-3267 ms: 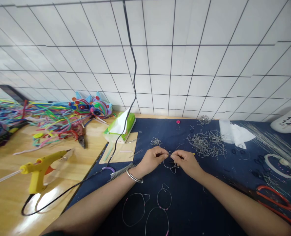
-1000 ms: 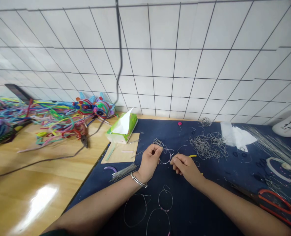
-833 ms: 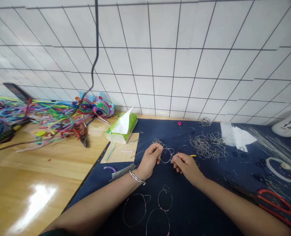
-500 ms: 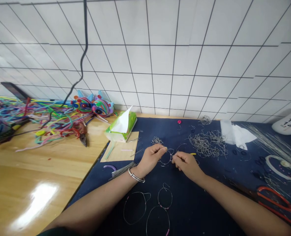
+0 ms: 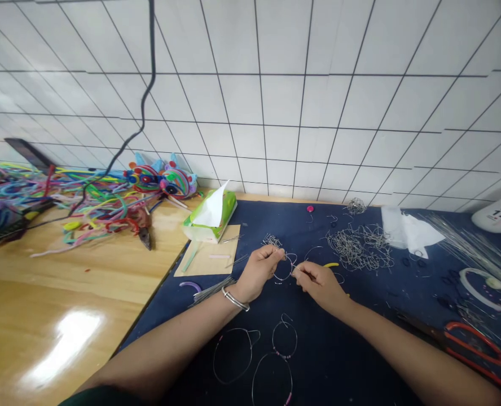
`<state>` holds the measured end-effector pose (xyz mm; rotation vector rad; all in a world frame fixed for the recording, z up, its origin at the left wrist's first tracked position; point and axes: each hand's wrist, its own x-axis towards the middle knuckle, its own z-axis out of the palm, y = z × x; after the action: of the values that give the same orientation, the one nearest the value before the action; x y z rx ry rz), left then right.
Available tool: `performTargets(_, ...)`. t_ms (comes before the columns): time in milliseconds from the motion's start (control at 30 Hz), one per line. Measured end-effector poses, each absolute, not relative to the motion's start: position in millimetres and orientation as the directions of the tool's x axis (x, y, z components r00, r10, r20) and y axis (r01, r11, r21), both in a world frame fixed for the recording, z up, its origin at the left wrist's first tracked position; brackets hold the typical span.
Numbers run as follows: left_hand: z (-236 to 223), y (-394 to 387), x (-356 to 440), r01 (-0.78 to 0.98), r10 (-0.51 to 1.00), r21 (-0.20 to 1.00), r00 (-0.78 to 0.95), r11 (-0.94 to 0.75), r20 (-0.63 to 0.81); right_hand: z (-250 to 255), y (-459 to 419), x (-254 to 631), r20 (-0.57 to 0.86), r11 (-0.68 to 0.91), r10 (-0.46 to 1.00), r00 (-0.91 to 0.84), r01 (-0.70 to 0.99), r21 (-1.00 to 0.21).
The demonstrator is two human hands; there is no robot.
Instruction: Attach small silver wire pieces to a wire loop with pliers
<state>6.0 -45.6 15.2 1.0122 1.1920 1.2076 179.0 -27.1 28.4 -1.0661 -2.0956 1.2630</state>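
Note:
Between my two hands is a small ring of thin wire (image 5: 282,278) with a twisted loop at its top. My left hand (image 5: 259,272), a silver bangle at its wrist, pinches the wire at the upper left. On the other side, my right hand (image 5: 315,282) pinches the wire near the twist; its fingertips are close together. Nearer to me on the dark blue cloth (image 5: 339,355) lie wire rings: one at the left (image 5: 232,356), a smaller one (image 5: 284,340) with pink beads, and a larger one (image 5: 271,380) with a pink piece.
Tangled wire pieces (image 5: 358,248) lie beyond my right hand. Orange-handled scissors (image 5: 474,344) and a white ring (image 5: 489,288) are at the right, below a mug (image 5: 498,214). A tissue pack (image 5: 210,217) and colourful pipe cleaners (image 5: 102,203) are at the left.
My right hand has shifted slightly left, closer to the wire ring's twist. My left hand still pinches the wire. The whole view has shifted a little.

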Motion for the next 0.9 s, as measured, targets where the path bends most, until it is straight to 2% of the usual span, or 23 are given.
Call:
performTargets(133, 11.8, -44.0, 5.6, -0.246, 0.989, 0.959, -0.006, 0.140, -0.145, 28.0, -25.8, 180.0, 0.181, 0.440, 0.831, -0.527, 0.423, -0.792)
performTargets(233, 12.7, -45.0, 6.4, -0.254, 0.990, 0.957, 0.001, 0.137, -0.141, 24.3, -25.5, 182.4, 0.264, 0.533, 0.800, -0.538, 0.438, -0.724)
performTargets(433, 15.7, -47.3, 7.9, -0.233, 0.989, 0.962, 0.008, 0.143, -0.145, 18.3, -23.2, 187.4, 0.441, 0.730, 0.675, -0.591, 0.451, -0.514)
performTargets(700, 17.3, -47.9, 8.5, -0.232, 0.989, 0.961, 0.034, 0.147, -0.143, 14.9, -22.1, 189.6, 0.502, 0.798, 0.600, -0.622, 0.419, -0.433)
performTargets(900, 17.5, -47.8, 7.8, -0.229, 0.991, 0.965, 0.045, 0.132, -0.125, 16.0, -20.7, 189.8, 0.488, 0.794, 0.602, -0.633, 0.408, -0.450)
